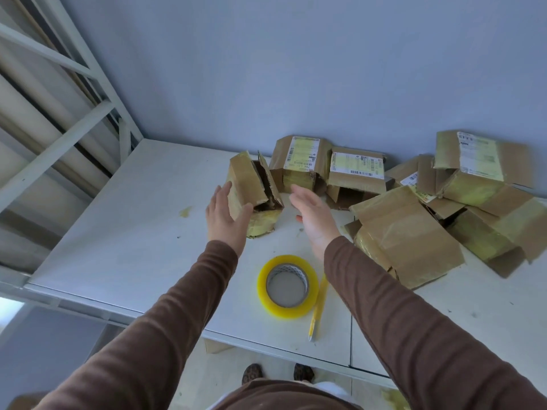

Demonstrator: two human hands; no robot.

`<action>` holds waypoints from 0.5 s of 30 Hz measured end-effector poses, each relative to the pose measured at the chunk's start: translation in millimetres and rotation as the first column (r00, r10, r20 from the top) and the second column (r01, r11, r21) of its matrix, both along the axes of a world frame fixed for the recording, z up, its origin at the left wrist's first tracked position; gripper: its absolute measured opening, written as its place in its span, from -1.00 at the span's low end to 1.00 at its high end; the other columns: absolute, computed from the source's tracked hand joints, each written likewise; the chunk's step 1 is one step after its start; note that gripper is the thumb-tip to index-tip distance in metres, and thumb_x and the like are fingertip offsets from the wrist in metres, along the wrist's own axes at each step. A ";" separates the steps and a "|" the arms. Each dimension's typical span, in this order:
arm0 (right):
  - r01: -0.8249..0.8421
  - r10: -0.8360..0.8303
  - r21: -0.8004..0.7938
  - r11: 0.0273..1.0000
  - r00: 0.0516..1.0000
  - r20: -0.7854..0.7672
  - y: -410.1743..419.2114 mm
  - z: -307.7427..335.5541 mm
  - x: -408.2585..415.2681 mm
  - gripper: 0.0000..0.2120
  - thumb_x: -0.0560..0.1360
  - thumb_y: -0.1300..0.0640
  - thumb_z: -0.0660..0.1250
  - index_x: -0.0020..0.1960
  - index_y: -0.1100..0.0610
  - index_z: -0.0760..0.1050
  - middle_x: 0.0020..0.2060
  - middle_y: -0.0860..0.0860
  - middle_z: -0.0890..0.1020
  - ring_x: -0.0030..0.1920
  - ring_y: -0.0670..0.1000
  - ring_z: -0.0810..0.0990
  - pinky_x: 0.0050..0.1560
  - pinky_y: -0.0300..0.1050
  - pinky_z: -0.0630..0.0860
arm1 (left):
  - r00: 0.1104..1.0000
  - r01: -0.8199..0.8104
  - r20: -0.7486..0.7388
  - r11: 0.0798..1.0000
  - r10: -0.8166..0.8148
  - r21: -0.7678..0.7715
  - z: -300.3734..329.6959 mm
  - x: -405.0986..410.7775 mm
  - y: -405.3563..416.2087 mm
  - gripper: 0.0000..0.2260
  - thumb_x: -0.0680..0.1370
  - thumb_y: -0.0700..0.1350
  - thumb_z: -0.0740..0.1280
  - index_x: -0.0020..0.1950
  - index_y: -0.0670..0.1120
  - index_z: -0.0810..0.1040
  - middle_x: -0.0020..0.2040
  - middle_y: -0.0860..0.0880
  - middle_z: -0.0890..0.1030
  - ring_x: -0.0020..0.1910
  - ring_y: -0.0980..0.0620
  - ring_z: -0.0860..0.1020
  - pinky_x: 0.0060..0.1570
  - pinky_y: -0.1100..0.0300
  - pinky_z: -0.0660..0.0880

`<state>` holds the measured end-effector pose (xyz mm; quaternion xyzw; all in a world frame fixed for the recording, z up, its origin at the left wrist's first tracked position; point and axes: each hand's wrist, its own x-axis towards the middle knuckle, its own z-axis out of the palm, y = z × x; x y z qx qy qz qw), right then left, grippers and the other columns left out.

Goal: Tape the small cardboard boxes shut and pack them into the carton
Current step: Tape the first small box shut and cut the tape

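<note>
Both hands, left hand (225, 214) and right hand (314, 215), reach wide-fingered, holding nothing, toward an untaped box (251, 187); next it needs grasping, flaps closing, then tape (287, 287).

Counting it up: seven cardboard boxes that I can make out, one by itself on the left (253, 187), two against the wall (299, 164) (356, 176), and four piled on the right, though that pile overlaps so I could be off. One tape roll (287, 287), one yellow pen (318, 309), two hands (225, 214) (313, 214).
</note>
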<state>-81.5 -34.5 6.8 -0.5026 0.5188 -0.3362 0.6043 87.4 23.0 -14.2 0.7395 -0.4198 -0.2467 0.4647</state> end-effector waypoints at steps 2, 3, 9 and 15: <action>-0.021 -0.015 -0.119 0.993 0.957 -0.289 1.1 -1.8 -27.8 -0.76 0.66 0.02 0.25 0.28 0.00 0.55 0.19 -0.07 0.61 0.18 -0.05 0.56 0.17 -0.08 0.49 | 0.955 0.116 0.291 0.977 -0.061 -0.177 4.4 -9.6 14.3 -0.55 0.55 -0.10 0.34 0.45 -0.05 0.43 0.44 -0.10 0.41 0.42 -0.07 0.32 0.41 0.10 0.25; -0.099 0.015 -0.145 0.984 0.872 -0.490 1.8 -3.3 -43.0 -0.80 0.65 -0.01 0.24 0.19 0.01 0.55 0.08 -0.07 0.62 0.08 -0.02 0.58 0.07 -0.05 0.51 | 0.902 0.229 0.410 0.954 -0.134 -0.192 4.2 -16.3 20.0 -0.60 0.55 -0.09 0.33 0.39 -0.06 0.48 0.31 -0.08 0.49 0.30 -0.06 0.40 0.34 0.07 0.35; -0.294 0.479 0.379 0.877 0.577 -0.661 43.0 -30.8 -101.8 -0.78 0.63 -0.06 0.21 0.08 0.10 0.44 -0.24 0.05 0.74 -0.31 0.04 0.67 -0.27 -0.12 0.50 | 0.524 0.493 0.306 0.576 -0.795 0.652 -6.7 -80.1 49.3 -0.20 0.46 0.37 0.37 0.58 0.12 0.14 0.15 -0.01 0.61 0.14 -0.08 0.58 0.08 0.07 0.52; -0.243 0.369 0.352 0.904 0.858 -0.357 86.0 -63.1 -93.3 -0.86 0.63 0.06 0.31 -0.06 0.09 0.46 -0.21 0.03 0.67 -0.24 0.01 0.64 -0.19 -0.04 0.52 | 0.460 0.532 0.287 0.520 -0.840 0.668 -23.6 -93.2 50.8 -0.19 0.53 0.18 0.38 0.65 0.04 0.02 0.18 -0.08 0.63 0.17 -0.14 0.59 0.17 0.04 0.53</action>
